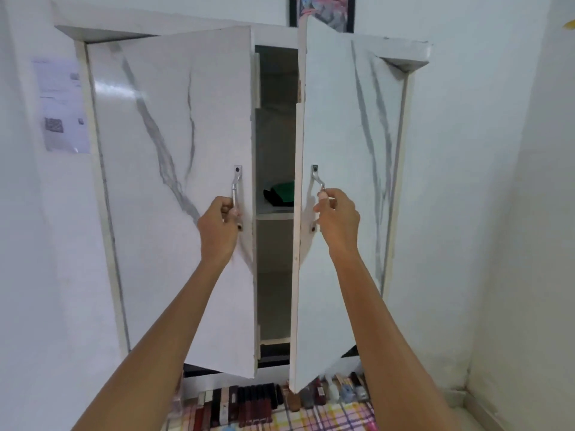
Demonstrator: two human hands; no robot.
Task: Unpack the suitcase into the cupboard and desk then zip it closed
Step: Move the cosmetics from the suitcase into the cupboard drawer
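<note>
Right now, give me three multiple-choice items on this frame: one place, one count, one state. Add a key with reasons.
1. Where is the green cloth?
A) on a shelf inside the cupboard
B) on the checked cloth below
C) hung over a door handle

2. How many door handles are held?
A) none
B) one
C) two

3. How do the cupboard doors stand?
A) both shut
B) both partly open
C) one shut, one open

Key:
1 A: it shows through the gap between the doors, lying on the shelf.
2 C: the left hand grips the left handle and the right hand grips the right handle.
3 B: the left door and right door both stand angled outward, with the inside visible between them.
</note>
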